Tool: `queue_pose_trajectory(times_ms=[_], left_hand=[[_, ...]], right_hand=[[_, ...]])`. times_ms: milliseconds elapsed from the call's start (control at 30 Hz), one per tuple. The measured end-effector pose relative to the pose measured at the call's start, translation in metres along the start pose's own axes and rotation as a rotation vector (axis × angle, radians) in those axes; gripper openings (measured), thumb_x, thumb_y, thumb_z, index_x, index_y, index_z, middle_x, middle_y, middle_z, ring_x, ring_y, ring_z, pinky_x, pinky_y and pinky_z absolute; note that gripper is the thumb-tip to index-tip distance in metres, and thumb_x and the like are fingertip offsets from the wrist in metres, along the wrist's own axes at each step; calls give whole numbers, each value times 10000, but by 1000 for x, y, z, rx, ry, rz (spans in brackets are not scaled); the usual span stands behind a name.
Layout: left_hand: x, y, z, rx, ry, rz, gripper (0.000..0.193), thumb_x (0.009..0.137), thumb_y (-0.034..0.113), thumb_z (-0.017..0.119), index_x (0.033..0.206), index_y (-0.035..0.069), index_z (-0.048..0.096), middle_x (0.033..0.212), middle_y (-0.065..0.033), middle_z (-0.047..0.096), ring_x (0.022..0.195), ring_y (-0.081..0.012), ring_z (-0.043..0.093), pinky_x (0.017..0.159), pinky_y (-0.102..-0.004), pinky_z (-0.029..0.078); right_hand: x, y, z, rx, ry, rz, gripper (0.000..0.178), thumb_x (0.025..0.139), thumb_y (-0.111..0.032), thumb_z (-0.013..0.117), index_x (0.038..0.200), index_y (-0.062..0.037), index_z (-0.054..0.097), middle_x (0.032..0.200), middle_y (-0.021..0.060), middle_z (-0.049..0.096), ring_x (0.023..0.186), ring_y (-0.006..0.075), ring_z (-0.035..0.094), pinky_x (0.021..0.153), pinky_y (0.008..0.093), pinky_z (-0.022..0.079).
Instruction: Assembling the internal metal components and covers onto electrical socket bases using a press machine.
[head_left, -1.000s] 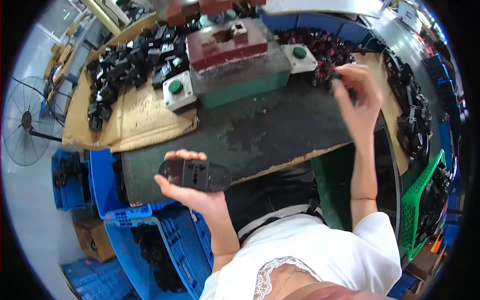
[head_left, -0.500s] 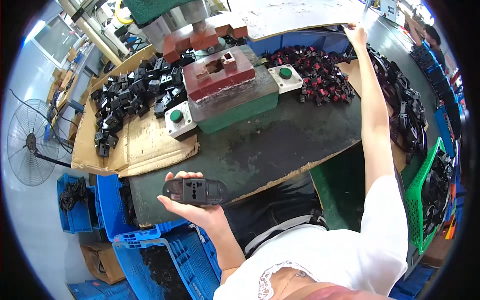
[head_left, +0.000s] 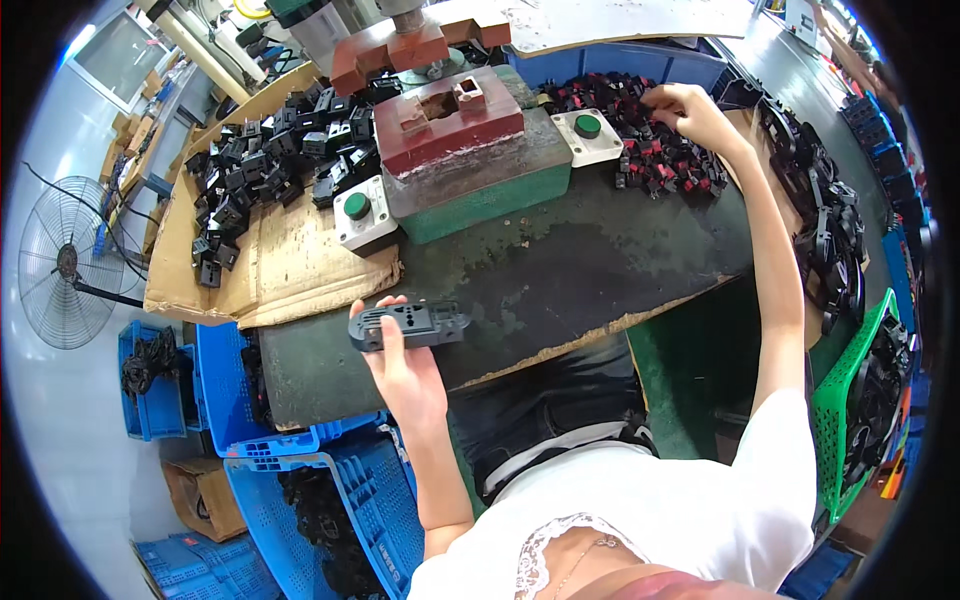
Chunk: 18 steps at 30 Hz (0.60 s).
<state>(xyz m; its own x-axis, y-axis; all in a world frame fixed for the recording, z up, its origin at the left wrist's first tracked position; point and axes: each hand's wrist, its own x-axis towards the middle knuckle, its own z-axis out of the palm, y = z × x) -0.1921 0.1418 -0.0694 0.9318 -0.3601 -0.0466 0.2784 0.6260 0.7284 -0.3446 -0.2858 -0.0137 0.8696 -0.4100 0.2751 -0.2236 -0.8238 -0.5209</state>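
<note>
My left hand (head_left: 408,375) is closed round a dark, oblong plastic socket housing (head_left: 432,322) with plug holes in its face. Its thumb lies across the housing, which is held above the front edge of the dark worktable (head_left: 530,262). Farther off to the right, my right hand (head_left: 695,118) is at a heap of small black-and-red plastic parts (head_left: 655,165). Its fingers are curled in a pinch at the heap; whatever is between the fingertips is too small to make out.
A press with a red fixture block (head_left: 450,130) stands mid-table between two green push buttons (head_left: 357,206) (head_left: 587,126). Black socket pieces (head_left: 260,165) lie in cardboard at left. Black housings (head_left: 825,215) line the right side, above a green basket (head_left: 840,410). Blue crates (head_left: 375,510) stand lower left.
My right hand has come nearer, from the white board's edge down to the black-and-red parts. My left hand has tilted the socket housing, its thumb now across it.
</note>
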Motion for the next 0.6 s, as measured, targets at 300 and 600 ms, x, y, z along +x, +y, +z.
queue_pose_trajectory(times_ms=[300, 600], left_hand=[[9, 14, -7, 454, -308, -12, 591, 700, -76, 723, 1190, 52, 419, 1186, -145, 544, 1011, -153, 554, 863, -285, 475], [11, 36, -8, 937, -412, 53, 524, 657, 95, 812, 1080, 8, 514, 1082, -102, 575, 917, -143, 590, 773, -278, 497]], right_hand=[[7, 3, 8, -285, 41, -138, 200, 726, 13, 631, 925, 32, 621, 864, 176, 622, 809, 314, 609, 706, 360, 489], [4, 6, 0, -369, 23, -124, 166, 721, 11, 670, 859, 45, 585, 765, 140, 562, 672, 250, 591, 634, 325, 479]])
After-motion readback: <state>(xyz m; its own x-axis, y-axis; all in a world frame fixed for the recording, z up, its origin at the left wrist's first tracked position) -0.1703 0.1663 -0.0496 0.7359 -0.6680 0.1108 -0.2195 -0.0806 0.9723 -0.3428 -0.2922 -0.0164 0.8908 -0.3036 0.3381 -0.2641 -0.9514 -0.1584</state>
